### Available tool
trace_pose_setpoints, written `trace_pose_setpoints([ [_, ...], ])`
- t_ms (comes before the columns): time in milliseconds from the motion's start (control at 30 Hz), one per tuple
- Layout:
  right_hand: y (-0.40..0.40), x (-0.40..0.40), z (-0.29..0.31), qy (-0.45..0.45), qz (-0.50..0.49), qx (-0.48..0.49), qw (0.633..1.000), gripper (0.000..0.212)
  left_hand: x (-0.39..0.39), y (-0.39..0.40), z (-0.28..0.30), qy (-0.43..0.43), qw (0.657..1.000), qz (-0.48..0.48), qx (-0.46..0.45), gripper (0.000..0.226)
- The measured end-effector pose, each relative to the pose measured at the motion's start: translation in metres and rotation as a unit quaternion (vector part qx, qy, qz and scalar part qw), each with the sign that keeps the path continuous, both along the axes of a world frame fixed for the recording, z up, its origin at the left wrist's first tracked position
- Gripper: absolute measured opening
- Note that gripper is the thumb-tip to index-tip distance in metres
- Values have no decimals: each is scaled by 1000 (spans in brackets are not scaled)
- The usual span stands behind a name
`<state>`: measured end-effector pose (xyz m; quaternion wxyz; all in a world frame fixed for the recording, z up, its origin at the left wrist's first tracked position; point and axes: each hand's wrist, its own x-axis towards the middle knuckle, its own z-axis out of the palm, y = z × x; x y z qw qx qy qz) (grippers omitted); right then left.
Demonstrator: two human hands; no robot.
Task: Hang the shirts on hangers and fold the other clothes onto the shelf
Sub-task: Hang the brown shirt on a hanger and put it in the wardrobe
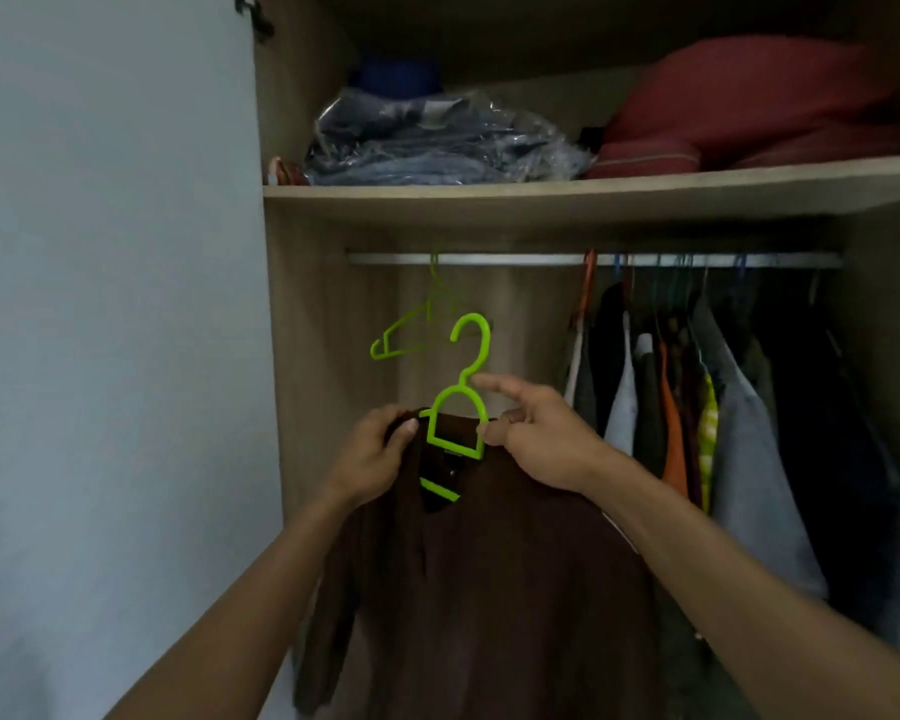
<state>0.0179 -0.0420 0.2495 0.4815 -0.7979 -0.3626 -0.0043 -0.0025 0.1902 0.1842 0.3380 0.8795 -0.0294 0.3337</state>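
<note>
A brown shirt (489, 589) is shown already threaded on a green hanger (458, 423), held up between the hands; the left hand (372, 454) grips the collar at one shoulder, the right hand (536, 439) pinches the other, forefinger extended; the hook is not yet on the rail (593, 259) above, where a spare hanger (411, 330) hangs; hanging remains, and any folding cannot be judged.

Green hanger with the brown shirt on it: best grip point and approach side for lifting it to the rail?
Grip the green hanger at the bare neck loop just under the hook, coming from the front. The shoulders are covered by the brown shirt, and the hook must stay free to catch the rail.
</note>
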Motion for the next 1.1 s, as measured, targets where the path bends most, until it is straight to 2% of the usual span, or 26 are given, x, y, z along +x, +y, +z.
trace_pose_setpoints([
  [100, 21, 27, -2, 9, -42, 24, 999, 53, 51, 8, -6, -8, 1000, -7, -25, 44],
  [200, 38, 63, -1, 7, -96, 36, 995, 54, 83, -4, 8, -7, 999, -30, -28, 28],
  [333, 58, 109, 0, 2, -139, 37, 990, 57, 129, -10, 23, -3, 999, -52, -10, 29],
  [433, 66, 136, 11, -10, -165, 38, 985, 56, 156, -8, 47, -4, 999, -41, -11, 21],
  [633, 83, 193, 46, -11, -209, 48, 977, 63, 201, 26, 126, -174, 983, 50, -25, 16],
  [733, 93, 214, 62, -14, -232, 59, 971, 50, 218, 61, 163, -208, 973, 95, 28, 20],
  [800, 97, 226, 73, -32, -256, 56, 964, 45, 243, 91, 180, -178, 975, 120, 61, 25],
  [900, 104, 241, 87, -53, -282, 37, 957, 45, 284, 133, 195, -89, 979, 139, 121, 39],
  [1000, 112, 255, 101, -91, -306, -6, 948, 14, 319, 159, 198, -49, 971, 120, 200, 52],
  [1100, 120, 272, 112, -92, -331, -16, 939, 28, 348, 173, 199, -29, 956, 142, 254, 54],
])
